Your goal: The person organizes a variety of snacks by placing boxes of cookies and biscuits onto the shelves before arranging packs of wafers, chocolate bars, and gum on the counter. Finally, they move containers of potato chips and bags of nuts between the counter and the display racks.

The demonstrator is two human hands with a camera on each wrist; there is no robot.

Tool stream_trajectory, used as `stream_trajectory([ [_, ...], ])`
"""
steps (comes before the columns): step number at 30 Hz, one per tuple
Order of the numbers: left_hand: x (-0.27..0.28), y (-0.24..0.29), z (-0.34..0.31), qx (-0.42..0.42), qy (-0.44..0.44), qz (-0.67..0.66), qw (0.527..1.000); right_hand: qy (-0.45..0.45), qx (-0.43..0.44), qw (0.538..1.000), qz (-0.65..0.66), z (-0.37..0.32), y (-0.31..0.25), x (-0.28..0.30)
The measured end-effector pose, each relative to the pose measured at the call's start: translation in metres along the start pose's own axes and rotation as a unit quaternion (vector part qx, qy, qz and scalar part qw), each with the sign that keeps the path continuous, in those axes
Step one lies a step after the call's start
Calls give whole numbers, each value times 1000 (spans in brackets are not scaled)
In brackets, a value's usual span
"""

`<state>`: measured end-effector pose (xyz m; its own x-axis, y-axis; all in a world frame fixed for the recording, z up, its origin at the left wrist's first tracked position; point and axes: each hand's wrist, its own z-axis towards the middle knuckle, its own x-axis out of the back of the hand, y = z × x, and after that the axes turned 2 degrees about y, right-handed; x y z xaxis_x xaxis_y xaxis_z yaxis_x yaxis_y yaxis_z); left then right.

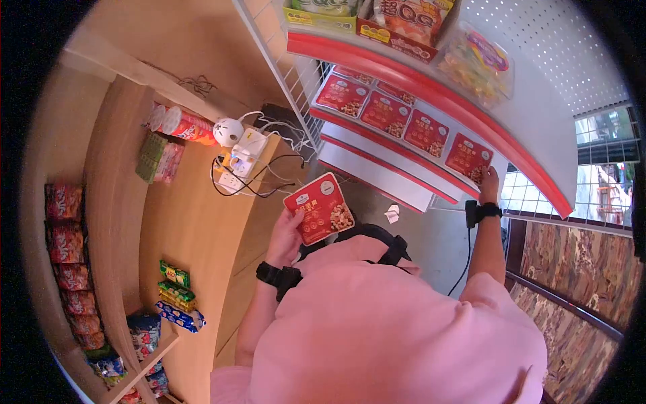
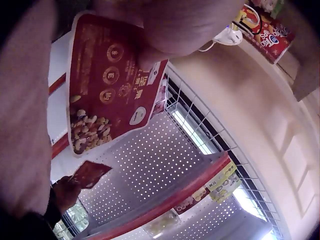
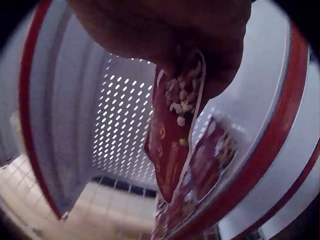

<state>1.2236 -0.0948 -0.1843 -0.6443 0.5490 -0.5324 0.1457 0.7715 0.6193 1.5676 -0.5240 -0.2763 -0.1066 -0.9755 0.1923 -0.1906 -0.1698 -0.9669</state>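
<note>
In the head view my left hand [image 1: 285, 237] grips a red pack of mixed nuts [image 1: 316, 214] by its lower left edge, in front of my chest. The left wrist view shows this pack's printed front [image 2: 95, 75], with nuts pictured in one corner. Out at the right end of a shelf, my right hand [image 1: 490, 186] pinches another red nut pack [image 1: 468, 156] at its corner. Up close in the right wrist view, that pack [image 3: 170, 150] hangs tilted from the fingers, above the shelf. Several matching packs [image 1: 385, 113] lie in a row to its left.
Red-edged shelves [image 1: 431, 64] rise ahead, with boxed snack bags [image 1: 410, 20] and a clear tub [image 1: 476, 64] on top. At left, a wooden counter [image 1: 195, 222] bears a power strip [image 1: 242, 161], loose cables, red canisters [image 1: 192, 126] and small snack packs [image 1: 176, 286]. A wire grid flanks the shelves.
</note>
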Motion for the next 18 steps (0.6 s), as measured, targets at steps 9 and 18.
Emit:
stream_trajectory([
  [9, -15, 2, 1, 26, 14, -4, 1000, 55, 71, 891, -445, 26, 37, -6],
  [18, -29, 5, 2, -30, 25, 22, 999, 109, 209, 917, -322, -49, -49, -73],
])
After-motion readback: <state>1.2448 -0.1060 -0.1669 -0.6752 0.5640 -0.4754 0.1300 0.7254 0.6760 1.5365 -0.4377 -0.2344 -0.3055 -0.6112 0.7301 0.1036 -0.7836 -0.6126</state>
